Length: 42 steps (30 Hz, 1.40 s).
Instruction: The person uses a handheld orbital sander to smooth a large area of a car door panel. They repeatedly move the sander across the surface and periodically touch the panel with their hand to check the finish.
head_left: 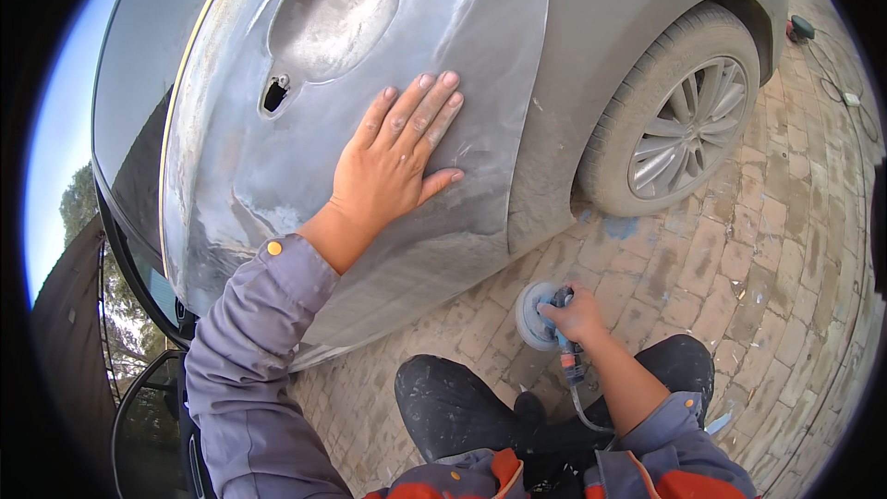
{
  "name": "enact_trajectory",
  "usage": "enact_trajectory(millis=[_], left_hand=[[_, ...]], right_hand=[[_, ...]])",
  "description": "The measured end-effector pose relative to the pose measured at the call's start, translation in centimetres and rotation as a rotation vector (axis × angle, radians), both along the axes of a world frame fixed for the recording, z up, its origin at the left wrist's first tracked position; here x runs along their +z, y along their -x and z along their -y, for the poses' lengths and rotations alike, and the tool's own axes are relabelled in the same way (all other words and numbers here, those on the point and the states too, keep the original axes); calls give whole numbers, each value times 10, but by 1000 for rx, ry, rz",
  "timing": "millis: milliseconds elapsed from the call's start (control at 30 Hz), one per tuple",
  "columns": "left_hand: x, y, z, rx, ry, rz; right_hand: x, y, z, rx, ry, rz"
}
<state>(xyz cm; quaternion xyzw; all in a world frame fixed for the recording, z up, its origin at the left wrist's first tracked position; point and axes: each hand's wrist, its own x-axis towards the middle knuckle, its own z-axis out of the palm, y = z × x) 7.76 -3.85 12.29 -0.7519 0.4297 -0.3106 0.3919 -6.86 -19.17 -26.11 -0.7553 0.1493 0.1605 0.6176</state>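
My left hand [393,148] lies flat on the sanded, bare-metal car door [443,231], fingers stretched out below the recessed handle cup [334,18]. Grey patches and shiny streaks mark the door's surface. Low on the right, my right hand [575,312] is wrapped round a small blue and black orbital sander [557,314]. The sander's round pale pad [534,316] faces left and stands apart from the door, over the paving. A thin hose [584,411] runs from its end back toward my lap.
Right of the door is the grey rear fender with a dusty wheel [684,120]. Brick paving [721,286] with blue stains and pale scraps spreads below. A cable [836,83] and a dark-and-red tool [800,29] lie at the far right. My bent knees [453,407] are close to the car.
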Motion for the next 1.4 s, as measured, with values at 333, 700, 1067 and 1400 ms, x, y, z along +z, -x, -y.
enact_trajectory(millis=[333, 700, 1067, 1400], left_hand=[[-49, -30, 92, -77, 72, 71], [-42, 3, 2, 67, -109, 41], [10, -40, 123, -101, 199, 82], [-4, -31, 67, -130, 164, -16]], right_hand=[[28, 7, -96, 477, 106, -69], [32, 26, -154, 690, 1, -28], [23, 12, -126, 518, 41, -111], [19, 7, -119, 268, 60, -92]])
